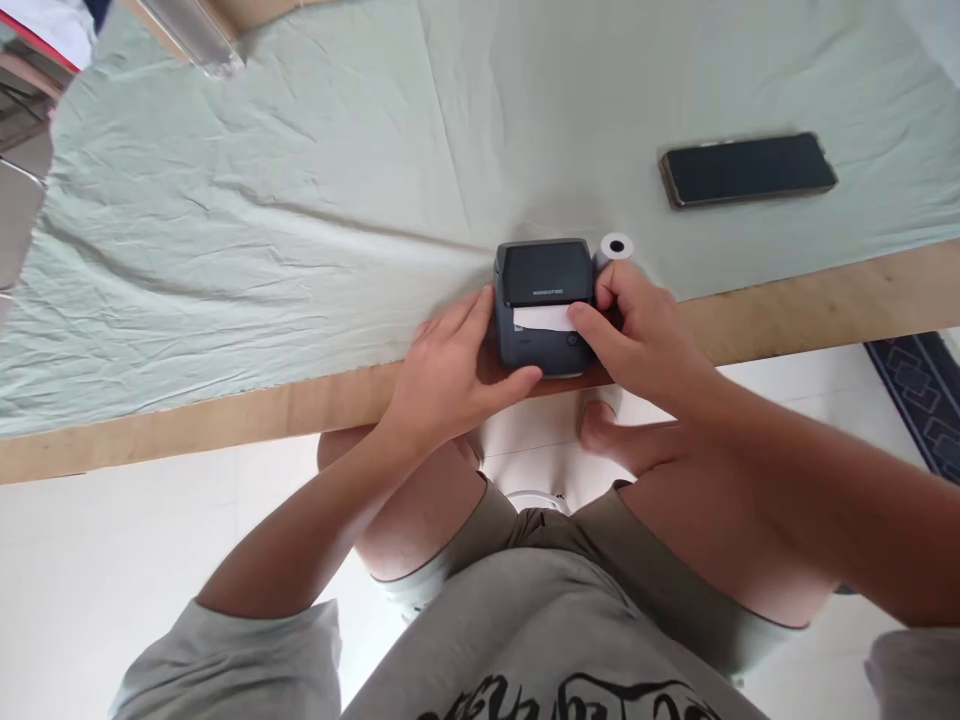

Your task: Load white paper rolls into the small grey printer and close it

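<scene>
A small dark receipt printer [546,272] sits at the front edge of the table, its black lid closed. From the slot below the lid comes a short white paper strip [541,318]. My left hand [448,372] holds the printer from the left, with straight fingers along its side and the thumb at its front edge. The thumb of my right hand [637,325] presses on the right end of the strip. Its other fingers are curled beside the printer, partly hidden. Just behind them stands a white paper roll [617,247] with a dark core, close to the printer's right side.
A black phone [748,170] lies on the pale green cloth [337,200] to the right. Bare wood [817,295] shows along the table's front edge. At the back left is a clear plastic object [196,35]. My legs are under the table, and a dark patterned mat [919,395] lies on the floor.
</scene>
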